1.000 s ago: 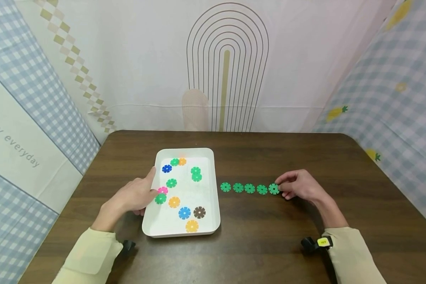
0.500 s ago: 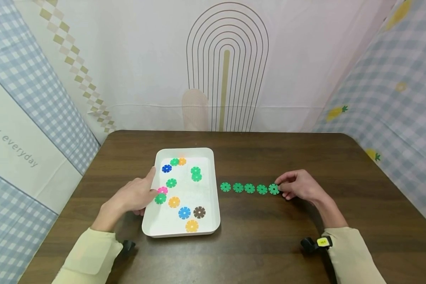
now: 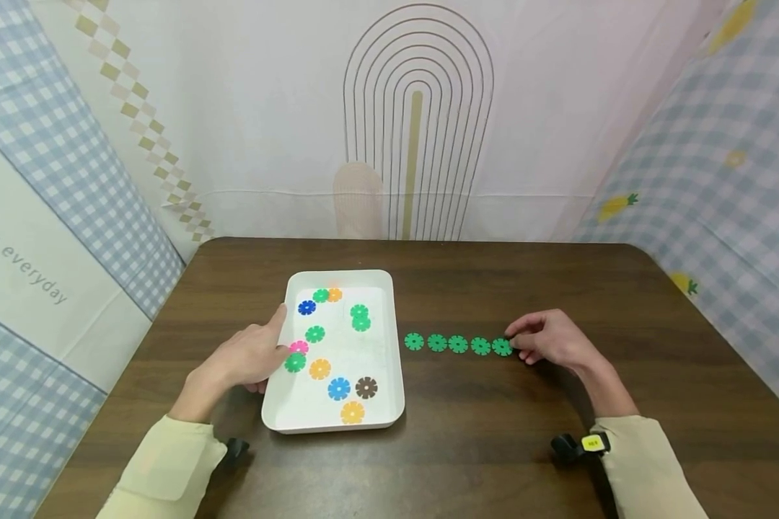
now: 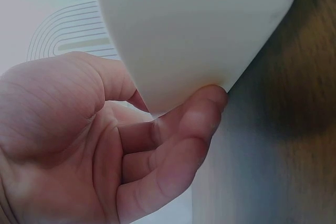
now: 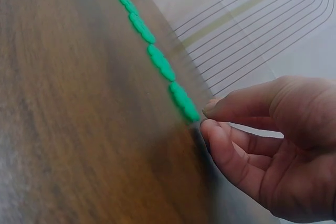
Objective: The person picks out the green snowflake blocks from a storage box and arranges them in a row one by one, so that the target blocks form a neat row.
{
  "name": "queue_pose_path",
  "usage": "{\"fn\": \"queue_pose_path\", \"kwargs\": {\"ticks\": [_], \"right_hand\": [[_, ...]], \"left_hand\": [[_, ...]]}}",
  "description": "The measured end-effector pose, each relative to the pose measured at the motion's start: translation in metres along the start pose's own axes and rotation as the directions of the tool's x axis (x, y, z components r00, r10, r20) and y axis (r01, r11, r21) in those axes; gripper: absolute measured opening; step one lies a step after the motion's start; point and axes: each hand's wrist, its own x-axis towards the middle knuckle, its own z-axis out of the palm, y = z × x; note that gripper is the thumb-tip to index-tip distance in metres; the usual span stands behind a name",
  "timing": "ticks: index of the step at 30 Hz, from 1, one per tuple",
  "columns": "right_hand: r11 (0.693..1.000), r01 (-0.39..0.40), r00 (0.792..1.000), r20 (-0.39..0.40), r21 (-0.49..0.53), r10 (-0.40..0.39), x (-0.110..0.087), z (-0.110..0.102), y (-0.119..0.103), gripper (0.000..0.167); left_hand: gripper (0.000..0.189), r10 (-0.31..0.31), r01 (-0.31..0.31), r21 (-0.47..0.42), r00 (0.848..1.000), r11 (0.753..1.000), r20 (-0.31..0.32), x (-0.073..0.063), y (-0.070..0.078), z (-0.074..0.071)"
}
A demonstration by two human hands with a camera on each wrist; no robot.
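A white rectangular tray (image 3: 292, 404) lies on the left half of the table. My left hand (image 3: 249, 353) grips its left side, thumb over the rim and the other fingers against the outer wall (image 4: 184, 40). Several green notched plastic discs, like snowflake building pieces, form a straight row to the right of the tray. At the row's right end, one green disc (image 3: 501, 347) lies flat. My right hand (image 3: 552, 340) is right beside it, with thumb and index fingertips at the disc's edge; in the right wrist view nothing shows between those fingertips (image 5: 211, 124).
Inside the tray are loose discs: several green, several orange, a pink one (image 3: 298, 347), a dark blue one (image 3: 307, 308), a light blue one (image 3: 339, 389) and a brown one (image 3: 366, 388). A patterned cloth (image 3: 266, 108) hangs behind the brown table (image 3: 467, 447).
The rightmost green disc, earlier at my right fingertips and slightly raised, now lies flat in line with the row. My left hand keeps its grip on the tray.
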Motion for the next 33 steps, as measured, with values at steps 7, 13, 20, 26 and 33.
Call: {"fn": "queue_pose_path", "kwargs": {"ticks": [7, 13, 20, 26, 33], "right_hand": [[0.998, 0.038, 0.997, -0.059, -0.04, -0.041, -0.004, -0.004, -0.018, 0.031], [0.99, 0.108, 0.992, -0.053, -0.087, -0.113, 0.003, 0.009, -0.06, 0.032], [0.979, 0.195, 0.98, -0.016, -0.055, -0.196, 0.022, 0.038, -0.113, 0.021], [0.973, 0.23, 0.973, 0.019, 0.0, -0.23, 0.036, 0.073, -0.149, 0.017], [0.968, 0.251, 0.964, 0.096, -0.004, -0.25, 0.053, 0.118, -0.178, 0.019]], "left_hand": [[0.083, 0.006, -0.006, 0.005, 1.0, 1.0, -0.003, 0.001, 0.0, 0.0], [0.084, -0.01, 0.01, 0.012, 1.0, 1.0, -0.008, 0.001, 0.002, -0.001], [0.083, -0.007, 0.007, 0.005, 1.0, 1.0, -0.008, 0.0, 0.001, -0.001], [0.083, 0.001, -0.001, 0.004, 1.0, 1.0, -0.004, 0.0, 0.001, -0.002], [0.081, -0.004, 0.004, 0.002, 1.0, 1.0, -0.009, 0.0, 0.002, -0.002]]}}
